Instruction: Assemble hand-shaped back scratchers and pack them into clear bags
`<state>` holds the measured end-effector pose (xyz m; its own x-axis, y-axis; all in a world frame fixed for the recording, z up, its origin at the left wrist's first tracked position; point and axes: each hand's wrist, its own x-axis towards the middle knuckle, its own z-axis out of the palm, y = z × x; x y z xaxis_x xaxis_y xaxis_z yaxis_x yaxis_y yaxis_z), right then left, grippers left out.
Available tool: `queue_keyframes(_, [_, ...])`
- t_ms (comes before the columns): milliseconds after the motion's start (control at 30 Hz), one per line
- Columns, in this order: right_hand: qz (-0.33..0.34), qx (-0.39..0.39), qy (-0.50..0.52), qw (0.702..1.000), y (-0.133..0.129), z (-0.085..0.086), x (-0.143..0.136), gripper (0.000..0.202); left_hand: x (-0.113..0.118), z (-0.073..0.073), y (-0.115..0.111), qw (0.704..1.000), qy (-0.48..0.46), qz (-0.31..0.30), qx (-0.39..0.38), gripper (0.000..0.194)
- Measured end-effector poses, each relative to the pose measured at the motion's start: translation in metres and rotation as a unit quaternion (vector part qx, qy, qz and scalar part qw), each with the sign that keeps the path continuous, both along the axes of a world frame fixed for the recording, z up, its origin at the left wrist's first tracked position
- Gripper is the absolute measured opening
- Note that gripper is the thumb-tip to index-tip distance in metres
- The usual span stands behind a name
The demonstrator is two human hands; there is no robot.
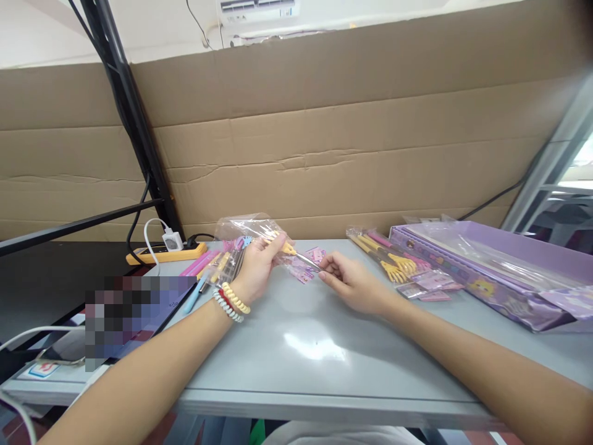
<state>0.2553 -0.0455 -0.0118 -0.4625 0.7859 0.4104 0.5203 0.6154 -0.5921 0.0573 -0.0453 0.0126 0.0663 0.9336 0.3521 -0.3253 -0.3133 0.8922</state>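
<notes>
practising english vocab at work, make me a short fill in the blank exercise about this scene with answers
The colour of the scratcher end in the left hand is ____.
The coiled bands are on the ____ wrist.
A white charger is plugged into a yellow ____.
The big box at the right is coloured ____.

Missing words: yellow; left; power strip; purple

Cardboard (324,136) rises behind the grey counter's (278,368) far edge; a black post (139,130) leans near its far-left corner. Light glares toward the near edge.
</notes>
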Motion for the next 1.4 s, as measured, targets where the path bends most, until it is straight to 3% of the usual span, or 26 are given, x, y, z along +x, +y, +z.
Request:
queue_keyframes(367, [0.055, -0.034, 0.116, 0.991, -0.007, -0.008, -0.01, 0.016, 0.007, -0.008, -0.001, 0.997, 0.059, -0.038, -0.037, 0.035])
queue_keyframes(533, [0.201, -0.072, 0.166, 0.963, -0.007, -0.002, 0.0, 0.034, -0.01, 0.0, 0.012, 0.999, -0.033, 0.013, -0.019, 0.03])
queue_keyframes(700, [0.23, -0.142, 0.17, 0.948, -0.009, 0.003, 0.002, 0.035, -0.014, -0.003, 0.014, 0.998, -0.016, -0.008, -0.055, 0.031])
queue_keyframes(900, [0.255, -0.098, 0.114, 0.955, -0.012, 0.006, 0.003, 0.04, -0.004, -0.005, 0.006, 0.997, 0.0, -0.014, -0.072, 0.032])
queue_keyframes(1033, [0.22, -0.049, 0.062, 0.972, -0.012, 0.005, 0.002, 0.03, -0.007, -0.004, 0.008, 0.998, -0.002, -0.01, -0.065, 0.033])
queue_keyframes(1167, [0.147, 0.078, 0.038, 0.985, -0.012, 0.004, -0.001, 0.027, -0.007, -0.008, 0.008, 0.997, 0.018, -0.024, -0.075, 0.032])
queue_keyframes(1300, [0.043, 0.146, 0.048, 0.987, -0.01, 0.007, 0.0, 0.032, 0.006, -0.016, 0.0, 0.982, 0.099, -0.137, -0.083, 0.036])
queue_keyframes(1400, [0.011, 0.147, 0.039, 0.988, -0.01, 0.01, 0.001, 0.043, 0.013, -0.02, -0.007, 0.954, 0.171, -0.228, -0.098, 0.04])
